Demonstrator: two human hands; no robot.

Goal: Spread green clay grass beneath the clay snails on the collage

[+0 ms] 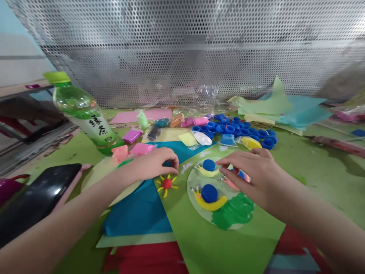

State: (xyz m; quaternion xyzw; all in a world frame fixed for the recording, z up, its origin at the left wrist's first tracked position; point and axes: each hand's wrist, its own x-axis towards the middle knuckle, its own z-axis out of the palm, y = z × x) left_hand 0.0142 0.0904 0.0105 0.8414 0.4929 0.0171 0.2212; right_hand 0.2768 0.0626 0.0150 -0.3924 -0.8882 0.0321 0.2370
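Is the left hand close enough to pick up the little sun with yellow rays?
Yes, most likely: the left hand is right by the sun's upper rays, and nothing lies over its red middle. I can't tell whether it's touching.

Place: a papercraft and clay-modelling corner is shown, set up on a green worktop; whether it is housed in a home, a classroom or a workshop cannot be told.
Clay: small wrapped portions are scattered about, a purple clay packet among them.
Bottle caps: blue plastic caps are heaped loose.
Paper: coloured sheets are piled at the back right.
Handwork: blue-shelled snail figures are mounted on a pale round card.
Backdrop: the worktop is backed by a perforated metal panel.
Personal items: a green tea bottle and a smartphone are kept within the same space.
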